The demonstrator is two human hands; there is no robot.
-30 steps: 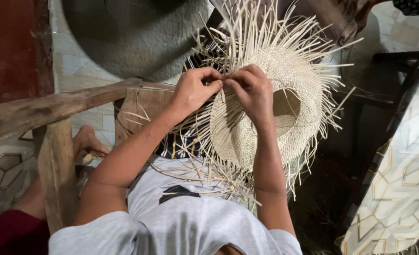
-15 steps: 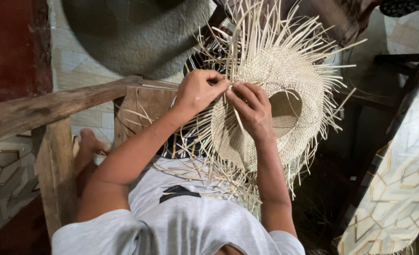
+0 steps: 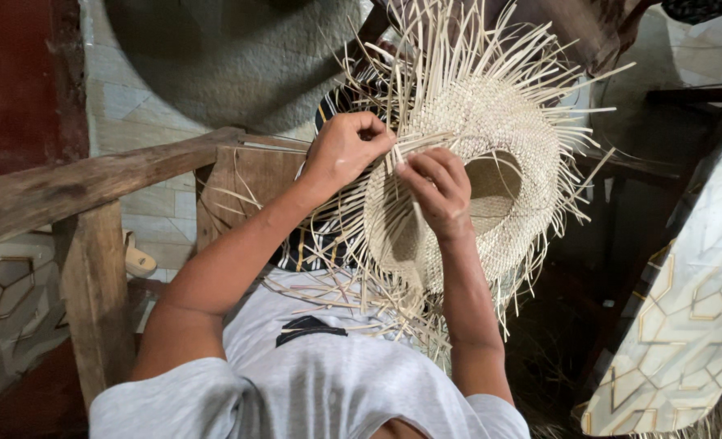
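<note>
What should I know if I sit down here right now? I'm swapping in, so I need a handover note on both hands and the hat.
Left hand: fist closed on loose straw strands at the brim edge.
Right hand: fingers pinching strands beside it, resting on the straw hat.
Hat: over the lap, opening facing up.
Done: crown and much of the brim woven.
Left: unwoven strands stick out all around the edge.

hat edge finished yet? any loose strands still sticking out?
No, the straw hat is unfinished: loose strands fan out all around its rim, and the left hand and right hand pinch strands at its edge.
</note>
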